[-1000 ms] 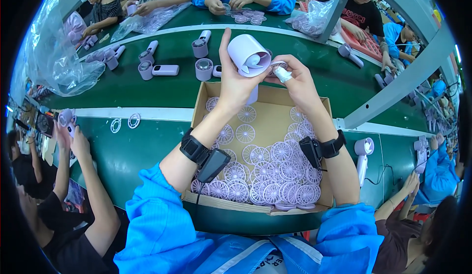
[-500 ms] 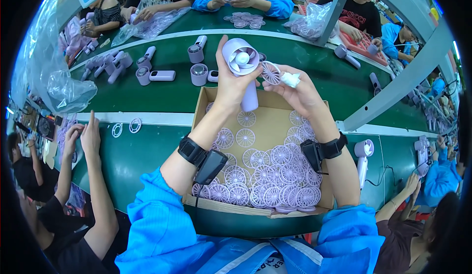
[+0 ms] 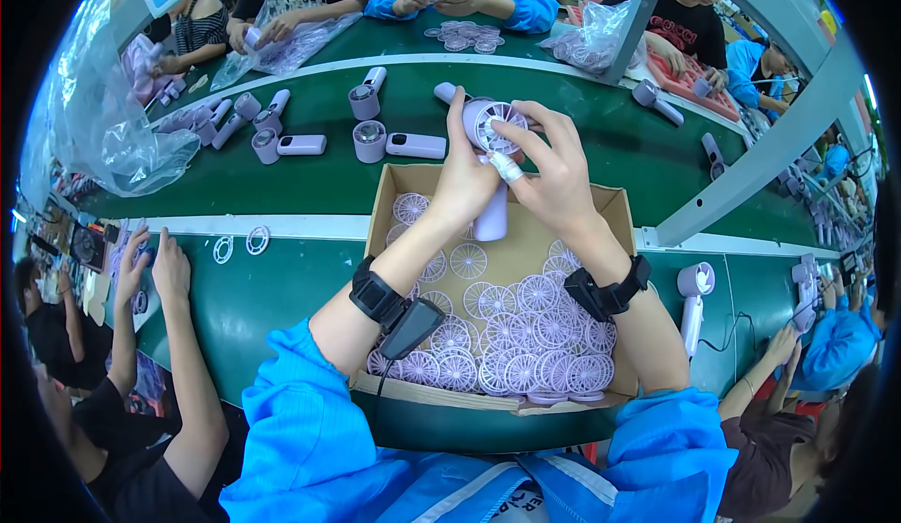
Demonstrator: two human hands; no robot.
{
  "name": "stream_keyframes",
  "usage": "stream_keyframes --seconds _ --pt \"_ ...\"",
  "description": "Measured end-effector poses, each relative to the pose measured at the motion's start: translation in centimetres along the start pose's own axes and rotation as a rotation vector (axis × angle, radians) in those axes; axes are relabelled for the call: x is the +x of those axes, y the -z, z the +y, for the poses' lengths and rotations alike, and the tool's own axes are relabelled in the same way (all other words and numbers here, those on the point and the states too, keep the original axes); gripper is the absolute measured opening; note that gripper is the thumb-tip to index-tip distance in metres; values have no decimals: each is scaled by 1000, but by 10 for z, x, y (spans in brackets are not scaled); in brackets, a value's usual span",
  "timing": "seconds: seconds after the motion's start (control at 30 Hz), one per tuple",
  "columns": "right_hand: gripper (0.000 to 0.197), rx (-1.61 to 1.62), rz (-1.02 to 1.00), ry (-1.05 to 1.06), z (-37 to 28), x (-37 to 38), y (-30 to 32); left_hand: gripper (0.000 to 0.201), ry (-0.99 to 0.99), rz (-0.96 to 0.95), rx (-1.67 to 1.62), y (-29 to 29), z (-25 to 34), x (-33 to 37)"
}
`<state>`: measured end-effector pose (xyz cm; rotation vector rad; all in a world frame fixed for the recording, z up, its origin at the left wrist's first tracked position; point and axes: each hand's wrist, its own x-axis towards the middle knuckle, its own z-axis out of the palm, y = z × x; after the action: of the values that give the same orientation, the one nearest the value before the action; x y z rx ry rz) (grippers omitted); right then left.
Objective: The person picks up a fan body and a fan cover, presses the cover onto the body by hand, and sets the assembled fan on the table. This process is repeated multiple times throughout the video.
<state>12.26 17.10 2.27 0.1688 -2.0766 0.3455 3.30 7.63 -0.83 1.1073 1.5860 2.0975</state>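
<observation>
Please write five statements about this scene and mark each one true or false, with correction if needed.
1. The left hand holds a pale-purple plastic handheld fan. True.
2. The brown, rectangular cardboard box contains many pale-purple, round spoked discs. True.
3. The right hand lies inside the box. False: the right hand touches a pale, round spoked cover on the fan.
4. A white wrapping covers part of the right thumb. True.
5. Two pale, flat rings lie in the box. False: the rings lie on the green table, left of the box.

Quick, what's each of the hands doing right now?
Left hand: closed around the lilac handheld fan.
Right hand: curled, touching the spoked grille on the fan; grip can't be told.
</observation>
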Motion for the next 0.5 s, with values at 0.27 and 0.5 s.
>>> stream_keyframes --seconds 0.27,0.5 --pt "38 -15 20 18 1 -2 2 89 89 -41 10 -3 2 -4" --pt "32 -30 12 100 24 -9 -3 69 27 11 193 6 -23 5"
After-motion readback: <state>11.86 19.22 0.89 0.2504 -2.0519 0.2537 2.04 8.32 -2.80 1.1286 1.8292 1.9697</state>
